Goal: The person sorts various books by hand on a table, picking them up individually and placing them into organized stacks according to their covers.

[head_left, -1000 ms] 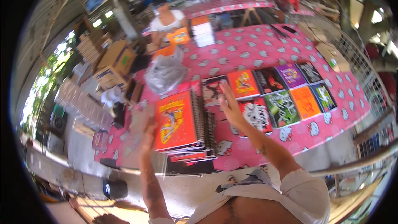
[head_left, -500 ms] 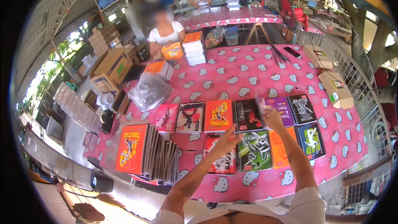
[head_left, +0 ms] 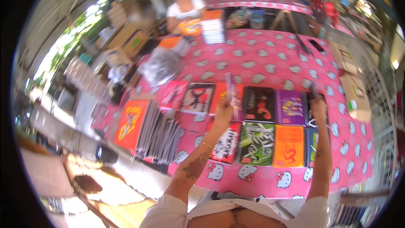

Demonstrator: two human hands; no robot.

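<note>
Notebooks [head_left: 258, 103] lie in two rows on a pink tablecloth [head_left: 253, 47], under two hands set well apart.
Left hand [head_left: 224, 112] is clamped on a pale purple notebook [head_left: 230, 86], tilted up on edge above an orange notebook [head_left: 220, 95] in the far row; right hand [head_left: 319, 110] is closed around a thin dark item [head_left: 314, 89] at that row's right end, too blurred to name surely. A purple notebook [head_left: 291, 107] lies just left of the right hand. In the near row, a green notebook [head_left: 257, 143] lies between a red-and-white notebook [head_left: 226, 144] and a bright orange notebook [head_left: 289, 145]. Spiral-bound notebooks are piled at the near left [head_left: 158, 139], and a crumpled plastic bag [head_left: 161, 65] sits beyond them. At the far left, a person in white [head_left: 187, 10] is beside a tall stack of books [head_left: 212, 29].
</note>
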